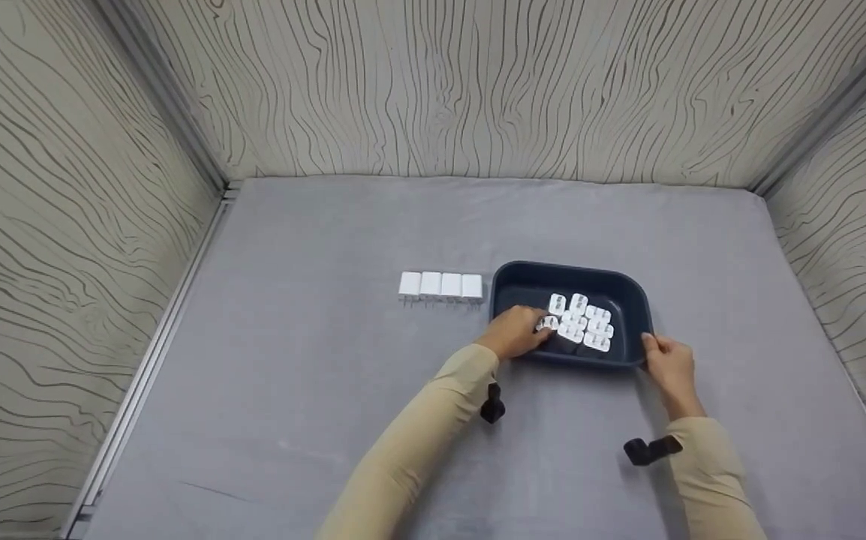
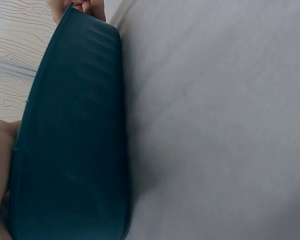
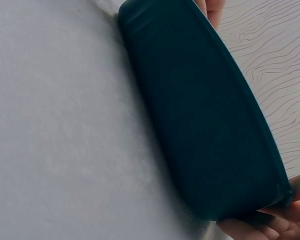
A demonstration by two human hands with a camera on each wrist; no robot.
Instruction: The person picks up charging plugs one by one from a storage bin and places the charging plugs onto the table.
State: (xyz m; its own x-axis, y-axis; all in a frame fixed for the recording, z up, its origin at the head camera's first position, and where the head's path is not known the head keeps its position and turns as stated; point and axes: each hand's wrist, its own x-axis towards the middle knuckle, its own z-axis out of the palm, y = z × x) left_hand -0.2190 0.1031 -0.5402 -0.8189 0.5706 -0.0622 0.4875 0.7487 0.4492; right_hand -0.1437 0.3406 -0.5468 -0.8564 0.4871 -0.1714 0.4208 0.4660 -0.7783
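Observation:
A dark blue-green plastic basin [image 1: 624, 358] holds several white plug adapters [image 1: 596, 341], pronged or printed faces upward. Over its near left rim reaches my left hand [image 1: 512, 332], thumb and fingers at either side of one white plug adapter [image 1: 550, 322] inside. With my right hand [image 1: 672, 367] I grip the basin's near right corner; the right wrist view shows the thumb at the rim and fingers [image 3: 270, 230] curled under the edge. The basin wall hides the adapters in both wrist views.
Left of the basin, several white plug adapters [image 1: 440, 285] stand side by side in a row, metal prongs toward me. All rests on a grey cloth-covered table [image 1: 313, 360], with wood-grain patterned panels [image 1: 440, 90] at the back and sides.

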